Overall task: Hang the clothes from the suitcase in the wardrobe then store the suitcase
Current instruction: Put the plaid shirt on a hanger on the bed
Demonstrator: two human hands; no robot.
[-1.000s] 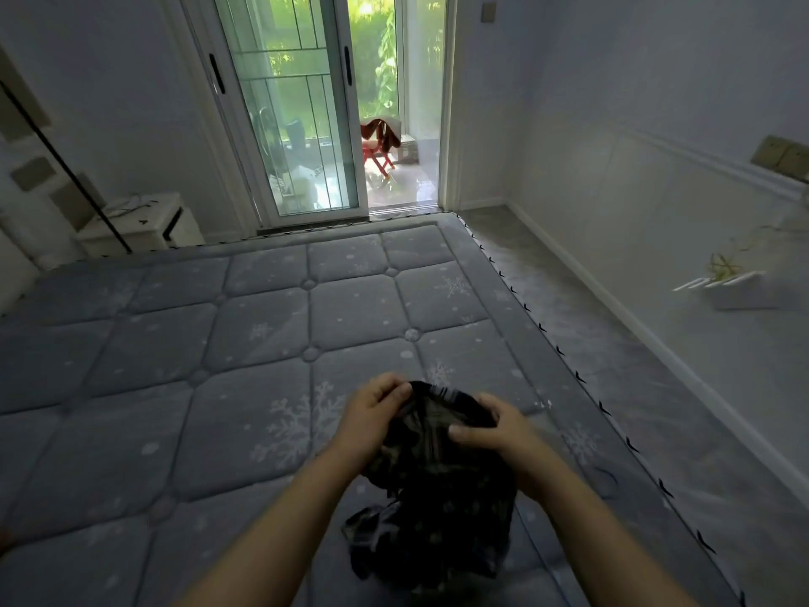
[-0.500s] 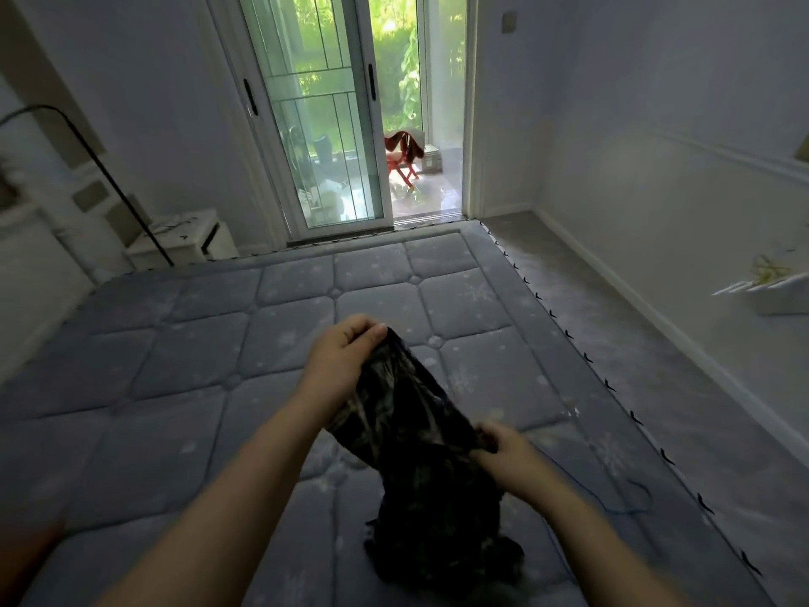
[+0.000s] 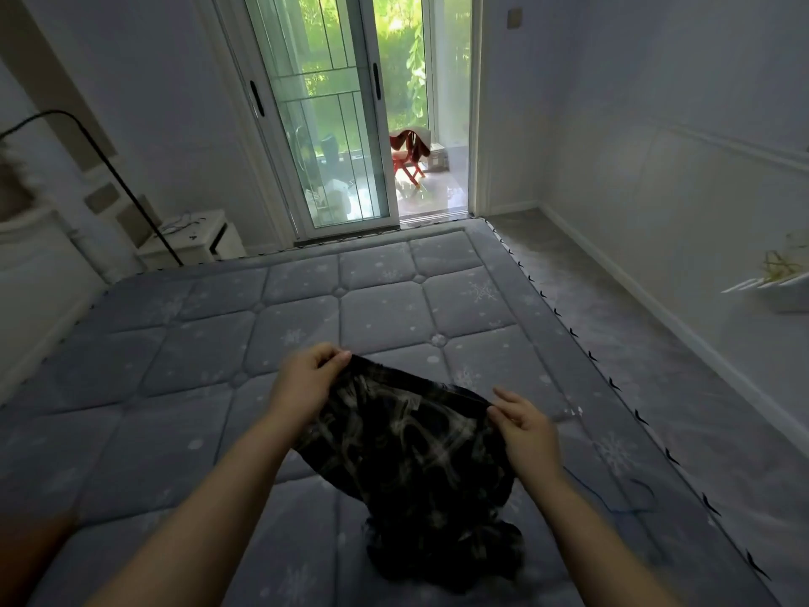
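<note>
The left hand (image 3: 306, 383) pinches one top corner of a dark, soft piece of clothing with pale wavy marks (image 3: 411, 453), with its fingers curled on the cloth. The right hand (image 3: 525, 427) pinches the other end of the same top edge between thumb and finger, and its other fingers look loose. The cloth's top edge is stretched between the two hands. It slants, because the left hand is a little higher and farther away and the right hand is lower and closer to the person. From that edge the clothing hangs down toward the person, so its long way runs from the hands to the body. Its bottom end sits in a bunch on the grey padded mattress with snowflake shapes (image 3: 175, 343) below the hands. Both hands are equally on the cloth, so neither is nearer to it. The next move probably needs the edge kept wide. No hanger, wardrobe or suitcase can be seen.
</note>
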